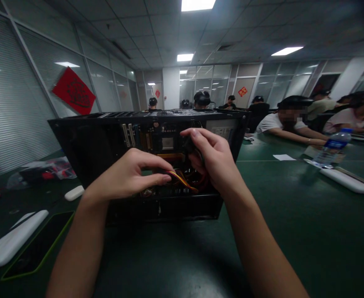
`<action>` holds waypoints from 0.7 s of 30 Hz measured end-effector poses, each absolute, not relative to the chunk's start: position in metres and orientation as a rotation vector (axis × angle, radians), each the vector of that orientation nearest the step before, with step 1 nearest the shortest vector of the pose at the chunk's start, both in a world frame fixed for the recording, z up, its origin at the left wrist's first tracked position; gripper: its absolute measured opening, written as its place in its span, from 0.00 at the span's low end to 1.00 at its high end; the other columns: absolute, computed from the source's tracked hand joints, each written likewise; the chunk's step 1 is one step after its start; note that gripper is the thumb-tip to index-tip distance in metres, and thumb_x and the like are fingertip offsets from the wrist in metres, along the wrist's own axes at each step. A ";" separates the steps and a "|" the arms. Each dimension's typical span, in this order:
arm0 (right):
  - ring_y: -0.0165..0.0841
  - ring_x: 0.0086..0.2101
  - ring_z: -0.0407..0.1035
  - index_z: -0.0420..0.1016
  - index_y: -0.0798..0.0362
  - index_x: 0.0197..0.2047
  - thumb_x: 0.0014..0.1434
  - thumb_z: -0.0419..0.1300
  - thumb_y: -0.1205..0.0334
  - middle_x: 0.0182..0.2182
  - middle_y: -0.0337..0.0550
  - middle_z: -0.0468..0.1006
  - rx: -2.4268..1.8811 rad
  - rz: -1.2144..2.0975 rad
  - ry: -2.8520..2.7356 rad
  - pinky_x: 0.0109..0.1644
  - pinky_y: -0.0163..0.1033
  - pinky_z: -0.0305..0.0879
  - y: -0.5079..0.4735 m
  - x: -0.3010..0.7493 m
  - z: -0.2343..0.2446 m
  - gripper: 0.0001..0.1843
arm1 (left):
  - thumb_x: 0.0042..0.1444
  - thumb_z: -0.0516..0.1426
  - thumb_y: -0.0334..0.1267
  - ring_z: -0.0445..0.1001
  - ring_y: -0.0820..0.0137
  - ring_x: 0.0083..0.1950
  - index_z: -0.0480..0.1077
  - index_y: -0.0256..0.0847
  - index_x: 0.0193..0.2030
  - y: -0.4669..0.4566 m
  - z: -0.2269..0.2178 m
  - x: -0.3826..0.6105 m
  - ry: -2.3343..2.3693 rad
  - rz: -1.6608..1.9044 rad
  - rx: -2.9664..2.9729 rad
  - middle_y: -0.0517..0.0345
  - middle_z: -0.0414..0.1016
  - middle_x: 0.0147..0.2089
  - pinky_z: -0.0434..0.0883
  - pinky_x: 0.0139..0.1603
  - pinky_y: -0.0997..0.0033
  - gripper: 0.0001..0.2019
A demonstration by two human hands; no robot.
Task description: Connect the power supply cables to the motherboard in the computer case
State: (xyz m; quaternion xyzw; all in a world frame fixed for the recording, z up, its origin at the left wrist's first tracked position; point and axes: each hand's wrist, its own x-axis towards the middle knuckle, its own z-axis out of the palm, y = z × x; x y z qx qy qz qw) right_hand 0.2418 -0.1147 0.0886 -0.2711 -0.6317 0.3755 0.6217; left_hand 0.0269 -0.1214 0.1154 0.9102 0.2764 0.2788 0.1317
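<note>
Wires (182, 180), judged limp and fragile, are pinched by the left hand (128, 174) inside the computer case (91, 140); a dark part (188, 145), judged the firmer hold, is clasped by the right hand (214, 159).

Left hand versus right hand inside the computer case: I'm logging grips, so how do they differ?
The left hand sits lower, fingers stretched fairly flat, pinching the coloured wires; the right hand sits higher, fingers curled around a dark part. The left hand points rightward, the right hand leftward. Both reach into the open black computer case.
</note>
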 end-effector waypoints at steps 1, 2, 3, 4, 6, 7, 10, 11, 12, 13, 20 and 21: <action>0.24 0.17 0.58 0.78 0.52 0.49 0.64 0.60 0.39 0.18 0.30 0.62 -0.638 0.884 -1.519 0.19 0.30 0.57 -0.115 0.241 0.089 0.26 | 0.61 0.62 0.45 0.81 0.68 0.38 0.81 0.39 0.45 -0.123 0.115 0.029 0.823 0.881 2.675 0.53 0.84 0.39 0.77 0.43 0.73 0.12; 0.26 0.19 0.62 0.78 0.53 0.51 0.65 0.58 0.41 0.19 0.32 0.66 -0.653 0.892 -1.585 0.22 0.31 0.62 -0.116 0.241 0.088 0.25 | 0.61 0.62 0.44 0.81 0.68 0.38 0.81 0.39 0.44 -0.125 0.115 0.031 0.842 0.947 2.705 0.54 0.84 0.39 0.77 0.42 0.74 0.12; 0.28 0.23 0.67 0.78 0.53 0.53 0.66 0.58 0.43 0.22 0.35 0.71 -0.666 0.884 -1.643 0.26 0.32 0.67 -0.116 0.240 0.088 0.24 | 0.61 0.62 0.44 0.81 0.69 0.37 0.80 0.40 0.43 -0.126 0.114 0.032 0.857 1.007 2.734 0.55 0.84 0.39 0.77 0.42 0.75 0.11; 0.31 0.28 0.72 0.78 0.52 0.55 0.67 0.57 0.46 0.27 0.38 0.76 -0.676 0.861 -1.690 0.32 0.35 0.71 -0.115 0.240 0.088 0.22 | 0.61 0.63 0.44 0.81 0.70 0.37 0.80 0.40 0.43 -0.127 0.113 0.034 0.868 1.062 2.761 0.56 0.83 0.39 0.77 0.42 0.75 0.11; 0.36 0.41 0.76 0.78 0.52 0.56 0.67 0.58 0.51 0.39 0.43 0.82 -0.682 0.796 -1.750 0.46 0.40 0.74 -0.114 0.240 0.088 0.20 | 0.60 0.63 0.45 0.80 0.71 0.36 0.78 0.39 0.42 -0.127 0.111 0.035 0.898 1.155 2.792 0.57 0.83 0.37 0.76 0.41 0.76 0.11; 0.38 0.47 0.75 0.78 0.52 0.57 0.67 0.58 0.52 0.45 0.45 0.82 -0.680 0.769 -1.771 0.52 0.43 0.73 -0.114 0.240 0.087 0.20 | 0.59 0.64 0.46 0.80 0.71 0.36 0.77 0.39 0.42 -0.126 0.110 0.035 0.918 1.190 2.790 0.57 0.82 0.37 0.76 0.41 0.76 0.12; 0.41 0.56 0.71 0.78 0.51 0.59 0.67 0.58 0.53 0.56 0.46 0.79 -0.657 0.734 -1.821 0.63 0.48 0.66 -0.113 0.242 0.087 0.21 | 0.57 0.65 0.48 0.80 0.70 0.36 0.74 0.38 0.45 -0.125 0.108 0.035 0.949 1.241 2.729 0.56 0.81 0.37 0.77 0.39 0.75 0.16; 0.41 0.57 0.71 0.77 0.51 0.59 0.67 0.58 0.53 0.57 0.46 0.78 -0.646 0.732 -1.832 0.64 0.48 0.65 -0.113 0.242 0.087 0.21 | 0.57 0.66 0.48 0.81 0.70 0.36 0.73 0.38 0.47 -0.124 0.108 0.034 0.953 1.230 2.709 0.56 0.81 0.37 0.77 0.38 0.75 0.18; 0.41 0.58 0.70 0.77 0.51 0.60 0.67 0.58 0.52 0.58 0.45 0.78 -0.635 0.734 -1.838 0.64 0.48 0.65 -0.113 0.242 0.086 0.22 | 0.56 0.66 0.48 0.81 0.69 0.36 0.72 0.38 0.49 -0.124 0.108 0.034 0.953 1.214 2.695 0.56 0.81 0.37 0.77 0.37 0.76 0.19; 0.41 0.58 0.70 0.77 0.50 0.60 0.67 0.58 0.52 0.58 0.45 0.77 -0.627 0.735 -1.840 0.64 0.48 0.65 -0.113 0.242 0.086 0.22 | 0.57 0.66 0.48 0.81 0.69 0.36 0.71 0.38 0.51 -0.124 0.108 0.034 0.955 1.199 2.690 0.56 0.81 0.37 0.76 0.36 0.76 0.21; 0.42 0.58 0.71 0.75 0.51 0.62 0.68 0.57 0.53 0.57 0.47 0.78 -0.645 0.679 -1.843 0.64 0.50 0.65 -0.115 0.233 0.082 0.23 | 0.58 0.65 0.42 0.78 0.73 0.32 0.70 0.39 0.60 -0.124 0.108 0.031 0.963 1.121 2.761 0.60 0.79 0.34 0.73 0.34 0.78 0.24; 0.42 0.57 0.71 0.74 0.51 0.63 0.67 0.58 0.54 0.57 0.47 0.78 -0.647 0.673 -1.857 0.64 0.50 0.65 -0.116 0.233 0.082 0.23 | 0.58 0.64 0.41 0.78 0.73 0.32 0.69 0.39 0.60 -0.123 0.107 0.031 0.972 1.101 2.767 0.60 0.79 0.34 0.74 0.35 0.78 0.24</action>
